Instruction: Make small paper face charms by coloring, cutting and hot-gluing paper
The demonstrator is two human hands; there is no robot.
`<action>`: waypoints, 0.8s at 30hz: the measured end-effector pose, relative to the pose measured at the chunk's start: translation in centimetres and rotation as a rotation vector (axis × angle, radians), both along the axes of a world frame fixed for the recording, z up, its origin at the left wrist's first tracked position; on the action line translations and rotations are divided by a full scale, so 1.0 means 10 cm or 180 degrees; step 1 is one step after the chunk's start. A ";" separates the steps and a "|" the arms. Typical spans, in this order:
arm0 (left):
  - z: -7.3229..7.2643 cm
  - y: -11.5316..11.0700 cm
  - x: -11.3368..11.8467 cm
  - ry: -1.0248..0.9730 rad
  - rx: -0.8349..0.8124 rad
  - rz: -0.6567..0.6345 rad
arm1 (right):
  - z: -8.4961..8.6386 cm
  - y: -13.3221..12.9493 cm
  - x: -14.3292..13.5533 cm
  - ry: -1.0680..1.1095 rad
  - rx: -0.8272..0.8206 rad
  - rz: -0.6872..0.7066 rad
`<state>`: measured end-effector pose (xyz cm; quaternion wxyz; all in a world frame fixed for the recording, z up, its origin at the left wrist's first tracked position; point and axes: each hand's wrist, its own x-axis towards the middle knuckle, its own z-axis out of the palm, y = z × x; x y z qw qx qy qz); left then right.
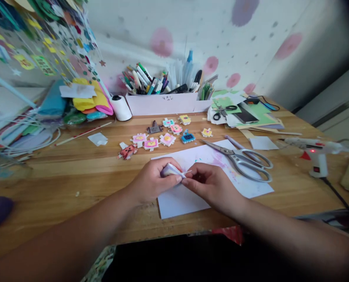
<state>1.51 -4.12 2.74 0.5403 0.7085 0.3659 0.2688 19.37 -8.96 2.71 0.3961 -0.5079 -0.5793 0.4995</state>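
Note:
My left hand (151, 180) is closed round a small folded piece of white paper (170, 169) with a faint purple tint. Thumb and fingers of my right hand (212, 183) pinch the paper's right edge, and the two hands nearly meet there. Part of the paper is hidden by my fingers. Both hands are above a white sheet (174, 206) marked with colour stains. Large grey-handled scissors (245, 162) lie on that sheet, to the right of my hands, with a pale purple pen (233, 141) partly under them.
Several coloured paper cutouts (168, 139) lie beyond my hands. A glue gun (319, 150) with a lit red light stands at right, its cord trailing down. A white box of pens (162, 102), a thread spool (121, 107), and papers with black scissors (223, 111) line the back.

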 end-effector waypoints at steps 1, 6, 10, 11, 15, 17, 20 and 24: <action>-0.01 0.01 -0.01 -0.0130 -0.0143 -0.0020 | -0.01 0.01 0.00 0.0054 0.0023 -0.0064; -0.11 0.05 -0.01 -0.0942 -0.0825 0.0130 | -0.02 0.05 0.02 0.0337 0.0048 -0.0480; -0.16 0.04 0.01 -0.1080 -0.1021 0.0329 | -0.01 0.05 0.05 0.0441 -0.0075 -0.0286; -0.16 0.04 0.01 -0.1091 -0.1022 0.0368 | 0.00 0.05 0.06 0.0431 -0.0086 -0.0218; -0.13 0.04 0.01 -0.0947 -0.0997 0.0344 | 0.03 0.09 0.11 0.0378 -0.0083 -0.0212; -0.11 0.04 0.00 -0.0813 -0.0931 0.0330 | 0.04 0.10 0.11 0.0315 -0.0103 -0.0173; -0.09 0.04 0.01 -0.0722 -0.0880 0.0296 | 0.03 0.10 0.09 0.0234 -0.0142 -0.0084; -0.11 0.04 0.01 -0.0640 -0.0941 0.0288 | -0.03 0.10 0.07 0.0247 -0.0215 -0.0047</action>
